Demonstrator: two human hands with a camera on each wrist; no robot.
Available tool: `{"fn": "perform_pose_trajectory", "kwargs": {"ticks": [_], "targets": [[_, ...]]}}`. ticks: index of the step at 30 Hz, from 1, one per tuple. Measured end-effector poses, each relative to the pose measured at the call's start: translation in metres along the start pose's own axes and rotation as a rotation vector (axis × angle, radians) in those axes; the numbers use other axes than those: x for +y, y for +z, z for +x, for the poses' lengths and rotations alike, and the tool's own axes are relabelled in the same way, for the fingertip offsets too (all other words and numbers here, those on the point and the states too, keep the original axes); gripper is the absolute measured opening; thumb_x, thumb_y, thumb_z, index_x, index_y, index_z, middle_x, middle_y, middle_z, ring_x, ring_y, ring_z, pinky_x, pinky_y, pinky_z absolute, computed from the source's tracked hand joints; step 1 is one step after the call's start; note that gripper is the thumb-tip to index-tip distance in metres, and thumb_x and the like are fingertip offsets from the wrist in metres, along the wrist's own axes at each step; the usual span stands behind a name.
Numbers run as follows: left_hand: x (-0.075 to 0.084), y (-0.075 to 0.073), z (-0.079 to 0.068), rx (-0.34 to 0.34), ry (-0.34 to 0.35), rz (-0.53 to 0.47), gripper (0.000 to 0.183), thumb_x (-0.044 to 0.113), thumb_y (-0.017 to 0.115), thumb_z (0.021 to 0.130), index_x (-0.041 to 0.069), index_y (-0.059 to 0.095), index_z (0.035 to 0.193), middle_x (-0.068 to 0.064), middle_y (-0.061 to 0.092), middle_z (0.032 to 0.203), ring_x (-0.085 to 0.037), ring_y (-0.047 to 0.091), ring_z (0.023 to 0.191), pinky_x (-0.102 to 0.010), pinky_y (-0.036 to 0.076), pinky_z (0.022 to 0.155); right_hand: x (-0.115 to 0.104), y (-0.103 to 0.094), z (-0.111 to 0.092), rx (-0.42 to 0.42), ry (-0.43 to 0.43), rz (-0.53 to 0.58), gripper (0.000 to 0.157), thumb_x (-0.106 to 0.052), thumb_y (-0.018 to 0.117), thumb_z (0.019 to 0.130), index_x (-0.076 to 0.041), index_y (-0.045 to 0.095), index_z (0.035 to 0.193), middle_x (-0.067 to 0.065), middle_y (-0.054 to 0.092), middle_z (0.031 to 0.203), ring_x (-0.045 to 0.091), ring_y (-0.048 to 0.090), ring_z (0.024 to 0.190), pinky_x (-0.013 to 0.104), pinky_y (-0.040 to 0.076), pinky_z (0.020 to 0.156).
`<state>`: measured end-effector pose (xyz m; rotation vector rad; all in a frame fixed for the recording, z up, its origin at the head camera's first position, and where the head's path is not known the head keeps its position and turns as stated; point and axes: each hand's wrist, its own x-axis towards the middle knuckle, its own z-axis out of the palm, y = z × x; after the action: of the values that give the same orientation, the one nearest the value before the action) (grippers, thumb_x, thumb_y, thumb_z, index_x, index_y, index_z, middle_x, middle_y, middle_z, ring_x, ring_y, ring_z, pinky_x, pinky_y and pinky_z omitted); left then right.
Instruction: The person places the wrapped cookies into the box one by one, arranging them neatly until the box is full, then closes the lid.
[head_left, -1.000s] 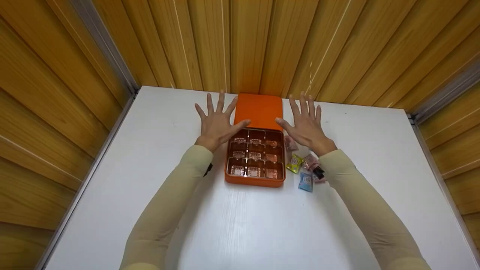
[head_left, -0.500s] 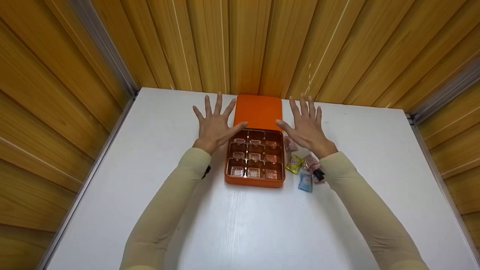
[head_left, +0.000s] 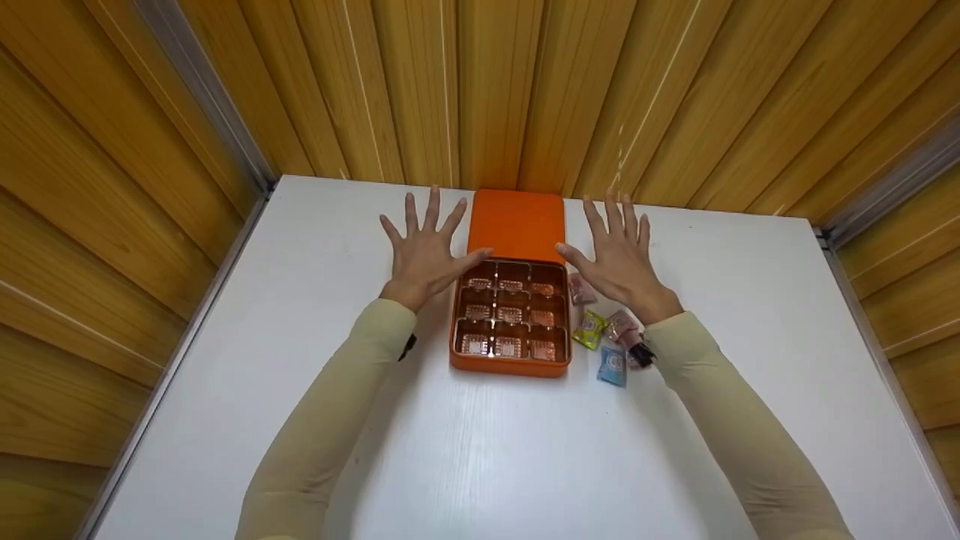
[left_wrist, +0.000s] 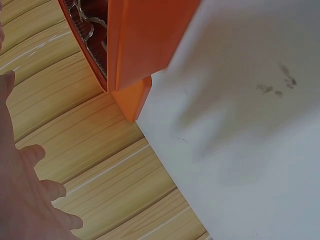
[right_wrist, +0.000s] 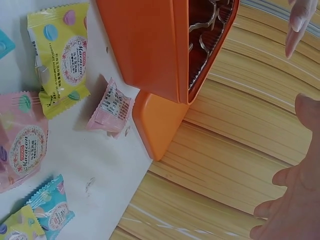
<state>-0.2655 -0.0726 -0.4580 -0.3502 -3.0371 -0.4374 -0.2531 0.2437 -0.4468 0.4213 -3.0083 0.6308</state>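
An orange tin (head_left: 511,369) stands open on the white table, its clear nine-compartment insert (head_left: 510,313) showing nothing inside. Its orange lid (head_left: 517,223) lies just behind it. My left hand (head_left: 421,262) is held up by the tin's left rear corner, fingers spread and holding nothing; the left wrist view shows this hand (left_wrist: 30,200) apart from the tin. On the other side, my right hand (head_left: 621,264) is raised likewise, palm forward, thumb near the lid. Below it lie wrapped macarons: a yellow packet (head_left: 589,328), a blue packet (head_left: 613,367) and pink packets (head_left: 621,327).
More packets show in the right wrist view, including a small pink one (right_wrist: 113,108) beside the tin and a blue one (right_wrist: 51,210) overlapping a yellow one (right_wrist: 22,226). Wood-patterned panels (head_left: 495,90) rise behind the table (head_left: 465,465) and along both sides.
My left hand has drifted slightly left and my right hand slightly right, so the gap between them has widened. The tin, lid and packets have stayed put.
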Motion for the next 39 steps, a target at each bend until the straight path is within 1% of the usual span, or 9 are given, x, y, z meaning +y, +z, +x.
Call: {"fn": "perform_pose_trajectory", "kwargs": {"ticks": [9,14,21,27,34,39], "targets": [[-0.005,-0.001,-0.005,-0.001,0.005,-0.031,0.100,0.089,0.043,0.090,0.036,0.016,0.171,-0.009,-0.007,0.177,-0.048,-0.013,0.158,-0.080,-0.012,0.114,0.000,-0.001,-0.009,0.019,-0.005,-0.006,0.098,-0.071,0.045,0.103,-0.015,0.007,0.173,0.018,-0.009,0.176,0.041,-0.016,0.159,0.063,-0.018,0.122],[-0.008,-0.001,-0.007,0.012,0.007,-0.048,0.099,0.088,0.044,0.090,0.036,0.018,0.171,-0.010,-0.004,0.177,-0.050,-0.014,0.157,-0.080,-0.013,0.114,0.001,-0.002,-0.014,0.036,-0.006,0.006,0.097,-0.072,0.046,0.102,-0.014,0.011,0.172,0.017,-0.008,0.176,0.040,-0.016,0.160,0.062,-0.018,0.122],[-0.013,-0.001,-0.009,0.042,0.016,-0.078,0.097,0.086,0.048,0.090,0.036,0.024,0.170,-0.012,0.003,0.177,-0.052,-0.009,0.157,-0.080,-0.010,0.115,0.004,-0.004,-0.021,0.070,-0.008,0.011,0.097,-0.069,0.049,0.102,-0.010,0.016,0.171,0.019,-0.006,0.176,0.043,-0.013,0.160,0.063,-0.016,0.122],[-0.016,0.001,-0.013,0.040,0.011,-0.098,0.097,0.084,0.053,0.090,0.036,0.025,0.170,-0.012,0.004,0.177,-0.050,-0.008,0.158,-0.079,-0.009,0.116,0.007,-0.002,-0.028,0.083,-0.003,0.013,0.096,-0.067,0.051,0.103,-0.010,0.016,0.171,0.022,-0.002,0.176,0.045,-0.011,0.159,0.062,-0.016,0.123],[-0.021,0.007,-0.019,0.026,0.014,-0.210,0.095,0.078,0.060,0.091,0.034,0.029,0.169,-0.009,-0.002,0.178,-0.047,-0.009,0.159,-0.076,-0.009,0.118,0.010,-0.001,-0.035,0.090,0.003,0.022,0.096,-0.066,0.051,0.103,-0.009,0.015,0.171,0.022,-0.002,0.176,0.045,-0.010,0.159,0.062,-0.015,0.123],[-0.023,0.010,-0.022,0.030,0.016,-0.255,0.092,0.073,0.063,0.092,0.033,0.031,0.169,-0.009,0.000,0.178,-0.046,-0.006,0.160,-0.075,-0.005,0.120,0.013,0.000,-0.038,0.093,0.011,0.029,0.097,-0.066,0.052,0.103,-0.007,0.015,0.171,0.024,0.000,0.175,0.047,-0.007,0.159,0.063,-0.014,0.123]]}}
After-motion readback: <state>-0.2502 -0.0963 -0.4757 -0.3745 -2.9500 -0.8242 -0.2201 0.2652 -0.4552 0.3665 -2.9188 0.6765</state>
